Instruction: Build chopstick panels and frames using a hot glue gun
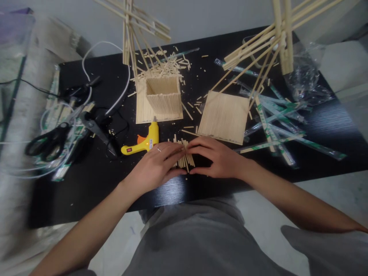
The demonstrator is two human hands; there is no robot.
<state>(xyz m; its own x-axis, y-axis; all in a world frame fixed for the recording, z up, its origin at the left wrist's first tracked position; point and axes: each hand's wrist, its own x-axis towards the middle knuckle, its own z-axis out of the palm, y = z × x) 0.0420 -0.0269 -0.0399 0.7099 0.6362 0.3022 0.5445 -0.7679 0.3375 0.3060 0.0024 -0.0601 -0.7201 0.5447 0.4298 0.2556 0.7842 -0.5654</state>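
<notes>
A small pile of short wooden sticks (183,163) lies on the black table between my two hands. My left hand (155,163), with a ring on one finger, closes round the pile's left side, thumb toward me and fingers on the far side. From the right, my right hand (220,157) grips the other side with bent fingers and thumb. My fingers partly hide the sticks. A yellow glue gun (151,138) lies just beyond my left hand, nozzle pointing away. Behind it, an open-topped stick box (165,104) stands on a flat stick base (141,109).
A flat stick panel (224,117) lies beyond my right hand. Scissors (47,143), pliers (99,130) and a white cable (122,96) crowd the left. Plastic-wrapped sticks (283,134) spread at right. Two tall stick frames (283,38) rise at the back, near scattered offcuts (169,65).
</notes>
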